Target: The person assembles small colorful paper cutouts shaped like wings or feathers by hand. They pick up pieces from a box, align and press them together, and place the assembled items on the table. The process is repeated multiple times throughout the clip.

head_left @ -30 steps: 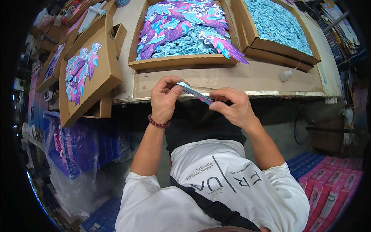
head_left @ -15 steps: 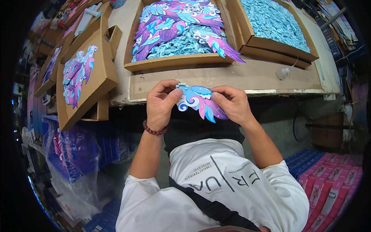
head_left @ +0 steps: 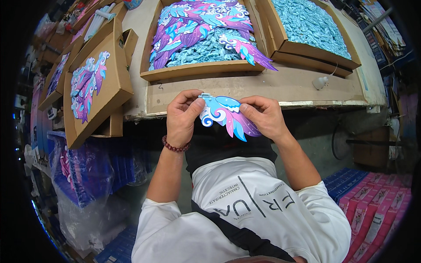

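A flat wing-shaped cutout (head_left: 228,115), printed with purple, pink and blue feathers, is held up just off the table's near edge. At its left end sits a small light-blue plastic piece (head_left: 205,96). My left hand (head_left: 182,116) pinches that end between thumb and fingers; the bead bracelet is on this wrist. With thumb on top, my right hand (head_left: 264,115) grips the wing's upper right edge. Beyond both hands, a cardboard tray (head_left: 201,71) bears more wing cutouts (head_left: 188,33) over a heap of light-blue plastic pieces (head_left: 201,51).
Right of that tray, another cardboard box (head_left: 315,49) is full of light-blue pieces. A small white bottle (head_left: 320,82) lies on the table (head_left: 263,90). At left a tilted carton (head_left: 112,94) holds wings. Blue bins (head_left: 118,168) and pink packages (head_left: 372,210) stand below.
The wing has tipped slightly, its feather tips a little lower. My left thumb has shifted slightly left, baring more of the wing's end. My right hand keeps its grip.
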Demonstrator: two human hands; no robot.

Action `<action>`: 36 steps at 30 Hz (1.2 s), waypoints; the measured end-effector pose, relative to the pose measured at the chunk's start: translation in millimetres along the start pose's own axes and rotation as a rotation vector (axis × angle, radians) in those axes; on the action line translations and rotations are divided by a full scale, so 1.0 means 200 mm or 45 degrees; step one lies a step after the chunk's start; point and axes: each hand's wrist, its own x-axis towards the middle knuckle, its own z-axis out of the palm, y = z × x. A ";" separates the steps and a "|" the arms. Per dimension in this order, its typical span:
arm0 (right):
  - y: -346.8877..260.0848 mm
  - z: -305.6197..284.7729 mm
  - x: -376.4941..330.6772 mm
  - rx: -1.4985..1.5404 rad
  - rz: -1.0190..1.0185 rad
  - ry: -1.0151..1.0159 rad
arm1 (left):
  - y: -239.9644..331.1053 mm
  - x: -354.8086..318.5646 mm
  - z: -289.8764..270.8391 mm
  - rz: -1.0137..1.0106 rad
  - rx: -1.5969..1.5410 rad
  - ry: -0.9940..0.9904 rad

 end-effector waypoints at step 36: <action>-0.28 -0.21 0.76 -1.346 -0.151 0.230 | -0.03 -0.04 0.00 -0.081 -0.035 -0.022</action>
